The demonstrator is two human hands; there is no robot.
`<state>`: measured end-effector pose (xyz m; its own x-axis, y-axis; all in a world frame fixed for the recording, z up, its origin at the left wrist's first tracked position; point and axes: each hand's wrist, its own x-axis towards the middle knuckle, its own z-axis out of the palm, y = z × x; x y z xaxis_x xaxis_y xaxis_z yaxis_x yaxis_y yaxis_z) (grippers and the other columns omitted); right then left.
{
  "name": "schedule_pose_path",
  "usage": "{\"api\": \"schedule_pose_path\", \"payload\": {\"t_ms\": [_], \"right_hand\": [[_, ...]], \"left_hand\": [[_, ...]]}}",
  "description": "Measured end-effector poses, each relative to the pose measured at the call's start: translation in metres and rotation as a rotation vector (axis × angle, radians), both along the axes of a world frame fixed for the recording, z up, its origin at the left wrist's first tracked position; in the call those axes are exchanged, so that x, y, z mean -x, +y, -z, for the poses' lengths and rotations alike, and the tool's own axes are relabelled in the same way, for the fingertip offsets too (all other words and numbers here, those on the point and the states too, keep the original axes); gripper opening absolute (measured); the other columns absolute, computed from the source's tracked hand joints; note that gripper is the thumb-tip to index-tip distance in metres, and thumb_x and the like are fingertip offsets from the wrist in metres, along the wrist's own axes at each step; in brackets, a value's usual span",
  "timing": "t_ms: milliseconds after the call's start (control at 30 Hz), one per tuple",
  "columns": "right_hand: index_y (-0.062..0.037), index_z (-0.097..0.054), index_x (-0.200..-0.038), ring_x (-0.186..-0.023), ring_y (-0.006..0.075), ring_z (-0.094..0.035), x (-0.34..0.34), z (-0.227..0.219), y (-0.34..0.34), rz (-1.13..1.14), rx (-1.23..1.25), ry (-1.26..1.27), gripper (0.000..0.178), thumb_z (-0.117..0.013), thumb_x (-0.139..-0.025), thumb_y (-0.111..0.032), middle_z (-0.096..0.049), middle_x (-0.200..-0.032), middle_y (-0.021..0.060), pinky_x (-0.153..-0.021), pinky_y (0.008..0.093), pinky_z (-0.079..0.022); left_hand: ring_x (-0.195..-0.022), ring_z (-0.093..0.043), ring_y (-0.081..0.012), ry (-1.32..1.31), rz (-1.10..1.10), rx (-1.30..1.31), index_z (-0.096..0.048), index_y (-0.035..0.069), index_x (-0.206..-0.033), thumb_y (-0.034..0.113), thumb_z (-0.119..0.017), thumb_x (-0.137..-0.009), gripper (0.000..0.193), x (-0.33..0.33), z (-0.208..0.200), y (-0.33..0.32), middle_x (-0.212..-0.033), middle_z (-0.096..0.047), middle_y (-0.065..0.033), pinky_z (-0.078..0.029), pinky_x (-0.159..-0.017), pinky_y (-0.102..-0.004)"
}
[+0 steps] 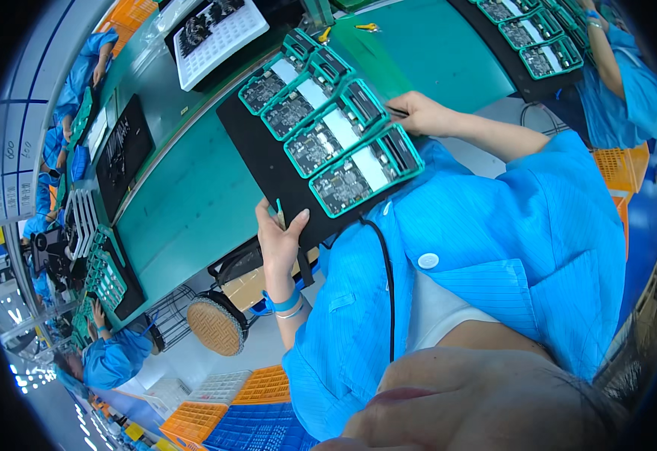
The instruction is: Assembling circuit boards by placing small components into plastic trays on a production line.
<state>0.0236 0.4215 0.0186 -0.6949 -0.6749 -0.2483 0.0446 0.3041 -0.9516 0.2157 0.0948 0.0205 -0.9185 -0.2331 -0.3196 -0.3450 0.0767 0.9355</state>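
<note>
Several green-framed circuit boards (341,188), each with a pale white strip across it, lie in a slanting row on a black mat (257,154). My left hand (279,242) is at the mat's near left edge, thumb and forefinger apart, with a thin green stick (279,213) between them; the other fingers look curled. At the right end of the row, my right hand (424,115) is closed on a thin dark tool (397,112), its tip close to a frame. The tool's exact kind does not show.
A white perforated tray (223,45) of dark parts stands on the green bench (185,192) at the back. Yellow-handled tools (367,28) lie beyond the boards. More framed boards (550,59) sit at upper right by a co-worker (622,90). A round stool (215,323) stands below.
</note>
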Motion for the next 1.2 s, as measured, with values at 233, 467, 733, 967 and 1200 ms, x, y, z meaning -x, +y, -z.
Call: {"api": "schedule_pose_path", "payload": {"t_ms": [233,467,733,967,1200], "right_hand": [[-0.0037,-0.067,-0.092,-0.055,0.0065,-0.051,0.041,-0.027,0.000,-0.242,-0.354,-0.039,0.024,-0.063,-0.097,-0.027,-0.063,-0.066,-0.0014,-0.049,0.0267,-0.036],[-0.0001,-0.070,-0.095,-0.062,0.0089,-0.058,0.142,-0.089,-0.083,-0.154,-0.080,0.688,0.028,-0.065,-0.097,-0.027,-0.065,-0.069,0.0024,-0.056,0.0269,-0.044],[-0.0141,-0.071,-0.116,-0.106,0.0324,-0.069,0.248,-0.043,-0.306,-0.051,-0.149,1.526,0.028,-0.056,-0.093,-0.012,-0.066,-0.127,0.0108,-0.086,0.0455,-0.055],[-0.0106,-0.068,-0.122,-0.106,0.0357,-0.070,0.267,-0.032,-0.331,-0.015,-0.479,1.443,0.034,-0.057,-0.090,-0.009,-0.056,-0.136,0.0166,-0.085,0.0477,-0.057],[-0.0047,-0.069,-0.114,-0.100,0.0357,-0.072,0.270,-0.024,-0.342,-0.004,-0.470,1.484,0.028,-0.060,-0.088,-0.010,-0.058,-0.133,0.0170,-0.079,0.0472,-0.058]], "left_hand": [[-0.098,-0.071,-0.0277,-0.100,0.113,0.383,-0.036,-0.009,-0.138,0.011,-0.082,-0.084,0.074,0.014,-0.019,-0.004,-0.109,-0.069,-0.0247,-0.058,-0.083,-0.0370],[-0.087,-0.073,-0.0431,-0.113,0.257,0.609,-0.041,-0.011,-0.123,0.022,-0.087,-0.081,0.070,0.023,-0.032,-0.006,-0.096,-0.070,-0.0308,-0.057,-0.073,-0.0444],[-0.073,-0.071,-0.0363,-0.023,0.195,0.878,-0.065,-0.003,-0.107,0.031,-0.078,-0.090,0.041,0.019,-0.042,-0.035,-0.079,-0.070,-0.0222,-0.054,-0.064,-0.0413],[-0.064,-0.062,-0.0202,-0.011,-0.021,0.747,-0.067,-0.005,-0.114,0.024,-0.077,-0.091,0.039,0.020,-0.037,-0.059,-0.075,-0.068,-0.0170,-0.050,-0.063,-0.0324],[-0.062,-0.056,-0.0145,0.034,-0.070,0.671,-0.068,-0.005,-0.113,0.021,-0.077,-0.092,0.035,0.031,-0.032,-0.059,-0.073,-0.067,-0.0132,-0.047,-0.060,-0.0304]]}}
